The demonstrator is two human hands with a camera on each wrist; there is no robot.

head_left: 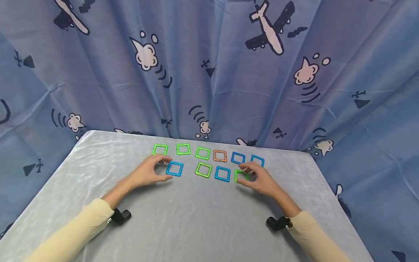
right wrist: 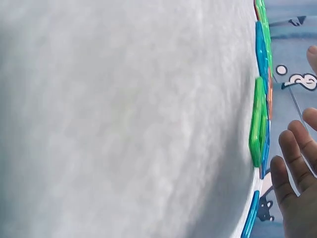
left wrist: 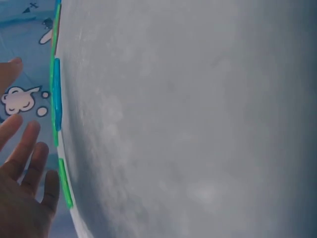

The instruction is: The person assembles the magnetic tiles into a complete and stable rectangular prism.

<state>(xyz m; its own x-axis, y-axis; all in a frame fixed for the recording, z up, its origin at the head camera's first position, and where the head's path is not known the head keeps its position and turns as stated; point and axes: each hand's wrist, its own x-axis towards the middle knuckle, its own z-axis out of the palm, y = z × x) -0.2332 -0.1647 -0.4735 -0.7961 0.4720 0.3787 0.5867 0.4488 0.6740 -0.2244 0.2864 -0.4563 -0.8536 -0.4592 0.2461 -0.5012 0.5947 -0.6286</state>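
Note:
My left hand (head_left: 148,171) hovers around a blue square frame (head_left: 181,170) at the left of the near row, thumb and fingers spread apart. No clear contact shows. My right hand (head_left: 262,180) is spread over a green square frame (head_left: 235,176) at the near row's right end, partly covering it; whether it touches is unclear. Between them lie another green frame (head_left: 202,176) and another blue frame (head_left: 222,179). Both wrist views show loosely extended fingers apart from the frames, with a blue frame (left wrist: 58,94) and a green frame (right wrist: 255,124) seen edge-on.
Behind, a far row holds several green frames (head_left: 183,145), an orange frame (head_left: 220,151) and two blue frames (head_left: 238,153). All lie flat on the pale cloth-covered table (head_left: 203,222). A blue curtain (head_left: 183,91) with printed planes hangs at the table's far edge.

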